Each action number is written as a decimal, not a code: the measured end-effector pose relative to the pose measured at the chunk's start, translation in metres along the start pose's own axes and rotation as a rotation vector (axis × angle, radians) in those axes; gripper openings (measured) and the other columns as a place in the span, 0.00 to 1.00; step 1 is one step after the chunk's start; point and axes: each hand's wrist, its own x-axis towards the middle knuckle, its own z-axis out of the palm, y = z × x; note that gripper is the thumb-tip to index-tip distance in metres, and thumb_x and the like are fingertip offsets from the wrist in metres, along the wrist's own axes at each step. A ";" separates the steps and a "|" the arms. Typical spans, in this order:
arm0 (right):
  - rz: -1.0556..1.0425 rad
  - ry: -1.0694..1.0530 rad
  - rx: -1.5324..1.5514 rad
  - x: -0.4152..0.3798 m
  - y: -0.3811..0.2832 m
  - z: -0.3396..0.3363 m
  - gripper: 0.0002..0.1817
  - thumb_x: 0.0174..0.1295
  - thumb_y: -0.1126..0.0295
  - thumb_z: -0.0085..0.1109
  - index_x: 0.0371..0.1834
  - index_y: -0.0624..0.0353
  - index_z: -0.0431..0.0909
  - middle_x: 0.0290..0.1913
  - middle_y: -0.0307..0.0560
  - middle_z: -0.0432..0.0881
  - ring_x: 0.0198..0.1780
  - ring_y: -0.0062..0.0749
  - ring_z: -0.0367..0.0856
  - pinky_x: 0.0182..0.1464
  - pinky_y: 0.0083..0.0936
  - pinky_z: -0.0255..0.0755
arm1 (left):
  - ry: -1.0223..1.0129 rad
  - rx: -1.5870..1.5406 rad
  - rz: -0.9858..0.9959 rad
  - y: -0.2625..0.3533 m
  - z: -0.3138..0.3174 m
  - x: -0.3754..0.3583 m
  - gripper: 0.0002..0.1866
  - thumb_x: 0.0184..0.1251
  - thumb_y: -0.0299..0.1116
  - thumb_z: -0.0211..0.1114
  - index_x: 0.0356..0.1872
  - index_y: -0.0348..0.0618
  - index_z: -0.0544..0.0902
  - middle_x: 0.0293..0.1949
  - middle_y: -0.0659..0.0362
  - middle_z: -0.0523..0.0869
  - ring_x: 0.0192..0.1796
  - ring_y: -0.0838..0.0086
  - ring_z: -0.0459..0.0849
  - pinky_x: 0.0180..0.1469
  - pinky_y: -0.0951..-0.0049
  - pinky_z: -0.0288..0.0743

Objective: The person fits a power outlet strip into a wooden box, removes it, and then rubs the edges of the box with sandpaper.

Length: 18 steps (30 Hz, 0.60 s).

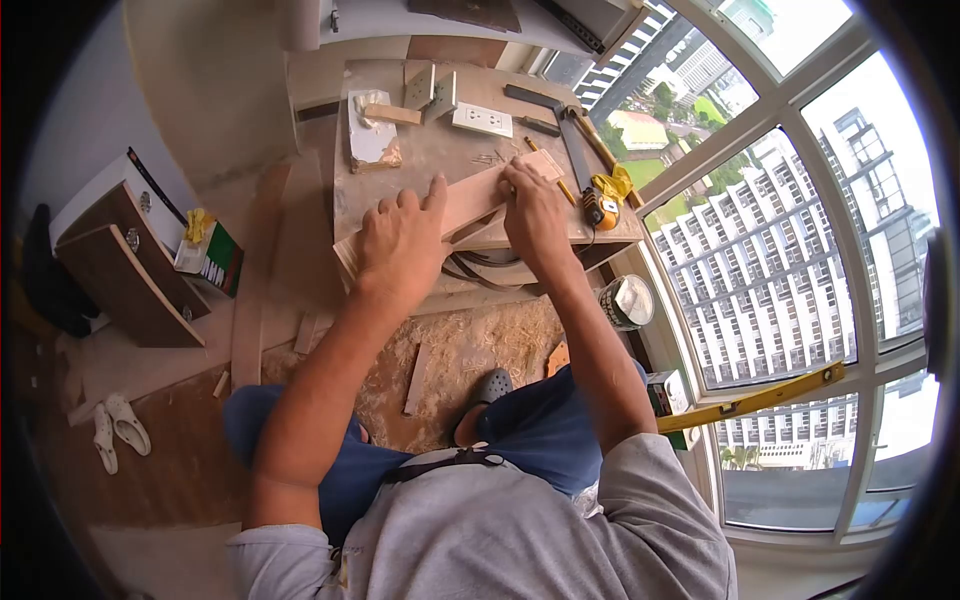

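Note:
A pale wooden board lies slantwise across the front of the worktable. My left hand rests on its left part, fingers stretched out and the index finger pointing away from me. Toward the board's right end, my right hand has its fingers curled and bunched against the wood; its fingertips are partly hidden. Just right of that hand is a yellow pencil. A yellow and black tape measure sits near the table's right edge. Beneath the board, dark curved strips show in an opening.
The worktable carries a white socket plate, a square and a white block. A bucket and yellow spirit level stand by the window. Drawer fronts are at left; shavings cover the floor.

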 end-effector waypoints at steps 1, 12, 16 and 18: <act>-0.022 -0.059 0.040 -0.008 -0.024 -0.014 0.15 0.77 0.69 0.53 0.57 0.65 0.84 0.68 0.63 0.81 0.73 0.55 0.76 0.80 0.43 0.63 | -0.001 0.000 -0.010 -0.001 0.001 0.001 0.45 0.65 0.48 0.76 0.80 0.48 0.65 0.53 0.46 0.83 0.55 0.50 0.85 0.60 0.53 0.78; -0.095 0.040 -0.074 0.001 0.000 0.000 0.13 0.69 0.73 0.52 0.51 0.65 0.82 0.59 0.66 0.83 0.66 0.56 0.79 0.66 0.54 0.71 | 0.001 0.027 -0.010 -0.001 0.000 0.000 0.45 0.66 0.49 0.76 0.80 0.48 0.65 0.52 0.47 0.83 0.54 0.51 0.85 0.60 0.53 0.78; 0.220 -0.142 -0.072 0.044 0.029 -0.010 0.13 0.70 0.72 0.52 0.49 0.67 0.83 0.60 0.68 0.82 0.65 0.59 0.79 0.66 0.54 0.71 | 0.028 0.011 0.010 0.000 -0.001 -0.003 0.45 0.66 0.49 0.76 0.80 0.48 0.66 0.52 0.47 0.83 0.54 0.51 0.85 0.59 0.53 0.78; 0.073 -0.109 -0.028 0.020 0.004 -0.008 0.13 0.67 0.75 0.51 0.47 0.70 0.81 0.60 0.66 0.82 0.65 0.62 0.79 0.69 0.54 0.70 | 0.030 0.013 0.011 0.000 0.002 -0.003 0.45 0.65 0.49 0.76 0.80 0.48 0.66 0.52 0.47 0.83 0.54 0.51 0.85 0.59 0.53 0.79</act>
